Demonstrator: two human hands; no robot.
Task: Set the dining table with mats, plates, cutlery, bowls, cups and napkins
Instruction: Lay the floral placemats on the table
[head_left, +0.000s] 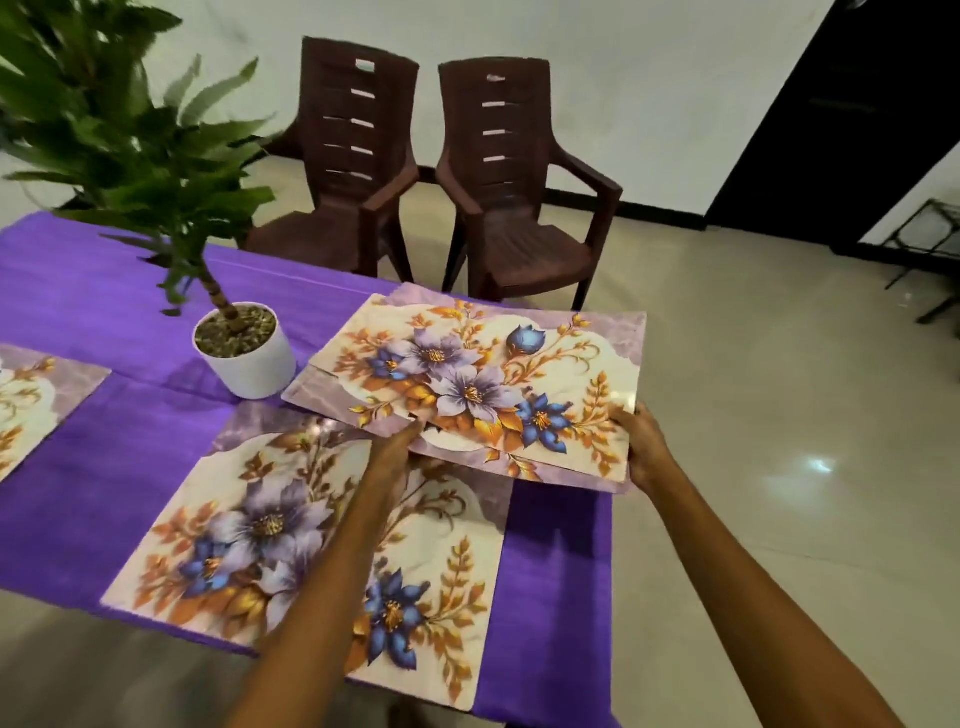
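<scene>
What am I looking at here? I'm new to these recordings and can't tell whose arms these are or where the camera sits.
There is no machine: a person wears a camera on the head, looking down at their own arms. The left hand and right hand hold a small stack of floral mats above the table's purple cloth. One mat already lies flat in front; another mat shows at the left edge. A potted plant stands on the table, with two brown chairs beyond.
</scene>
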